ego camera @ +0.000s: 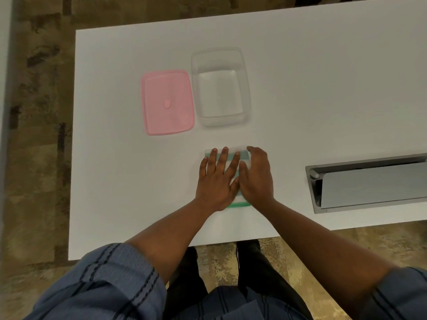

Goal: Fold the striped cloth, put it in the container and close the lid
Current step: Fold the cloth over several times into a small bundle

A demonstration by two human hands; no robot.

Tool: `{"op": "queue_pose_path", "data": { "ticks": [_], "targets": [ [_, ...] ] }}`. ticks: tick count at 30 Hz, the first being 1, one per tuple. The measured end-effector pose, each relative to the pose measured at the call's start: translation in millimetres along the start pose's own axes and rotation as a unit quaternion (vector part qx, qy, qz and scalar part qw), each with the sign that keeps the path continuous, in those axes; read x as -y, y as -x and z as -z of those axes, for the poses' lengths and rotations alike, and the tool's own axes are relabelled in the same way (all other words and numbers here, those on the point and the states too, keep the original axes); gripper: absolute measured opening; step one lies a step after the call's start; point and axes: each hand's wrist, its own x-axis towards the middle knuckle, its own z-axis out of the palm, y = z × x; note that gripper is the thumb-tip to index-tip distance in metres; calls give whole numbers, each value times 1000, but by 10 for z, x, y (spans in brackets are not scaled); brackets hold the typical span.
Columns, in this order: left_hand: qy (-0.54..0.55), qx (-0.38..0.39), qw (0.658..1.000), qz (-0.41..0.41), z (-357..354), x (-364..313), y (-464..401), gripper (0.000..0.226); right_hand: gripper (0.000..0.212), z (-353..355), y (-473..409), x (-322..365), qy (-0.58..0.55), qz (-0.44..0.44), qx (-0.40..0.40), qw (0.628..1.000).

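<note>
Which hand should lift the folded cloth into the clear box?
Probably the right hand: its grip already curls over the striped cloth's edge, nearer the open container. The left hand lies flat.

The surface [300, 88] looks smooth, matt white. Beyond the left hand [213, 179], the lid [167, 102] is matt pink plastic and the container [220, 87] is clear, glossy plastic. Under both hands, the striped cloth [240, 155] looks soft.

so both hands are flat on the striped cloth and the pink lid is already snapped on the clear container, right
Not quite. The head view shows the pink lid lying on the table beside the clear container, to its left, and the container is open and empty. The rest holds: left hand and right hand press the striped cloth.
</note>
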Motion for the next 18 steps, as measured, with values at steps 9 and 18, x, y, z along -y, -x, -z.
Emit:
{"op": "queue_pose_path", "data": {
  "ticks": [9, 18],
  "targets": [
    [33, -8, 999, -6, -82, 53, -2, 69, 75, -151, 137, -187, 200, 114, 108, 967],
    [66, -17, 998, -10, -96, 98, 12, 65, 77, -193, 110, -239, 228, 124, 133, 957]
  ]
}}
